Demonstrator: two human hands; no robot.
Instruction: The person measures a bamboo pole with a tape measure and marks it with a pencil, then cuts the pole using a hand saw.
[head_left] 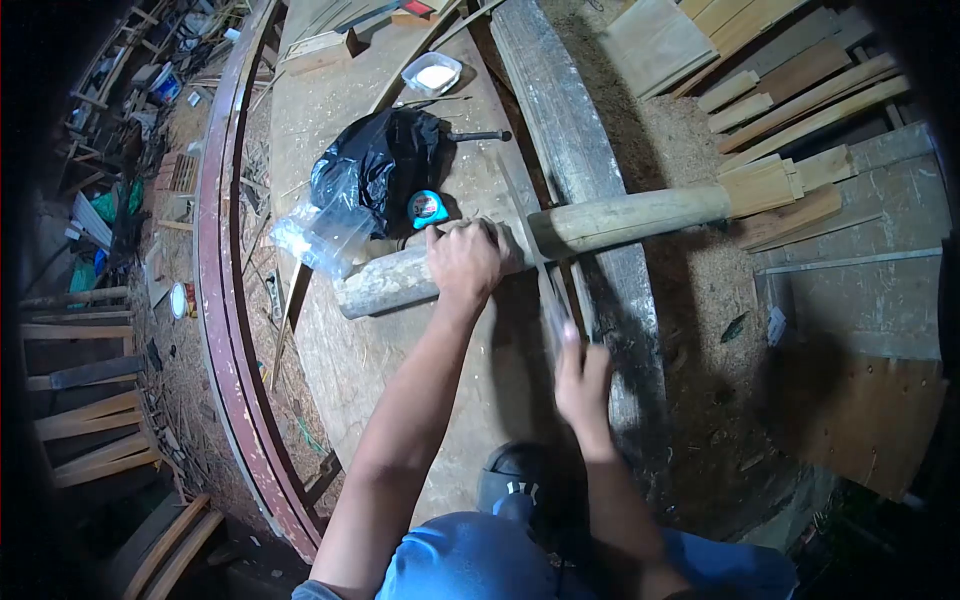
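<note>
A round wooden log [630,215] lies crosswise over the bench, its near-left end on the board and its right part spanning a thick grey beam. My left hand [465,262] is clamped over the log, fingers curled round its far side. Just right of that hand, a thin handsaw [527,222] crosses the log, its blade slanting away from me and blurred. My right hand [583,385] is closed round the saw's handle, nearer to me than the log. A blue tape measure [427,208] lies just beyond my left hand, against a black plastic bag [385,160].
A clear plastic bag [320,240] rests by the log's left end. A hammer-like tool [480,135] and a tub of white stuff [433,75] lie farther back. The grey beam [570,110] runs along the right. Wood offcuts [765,190] and sawdust cover the ground beyond it. My shod foot [525,480] is in front.
</note>
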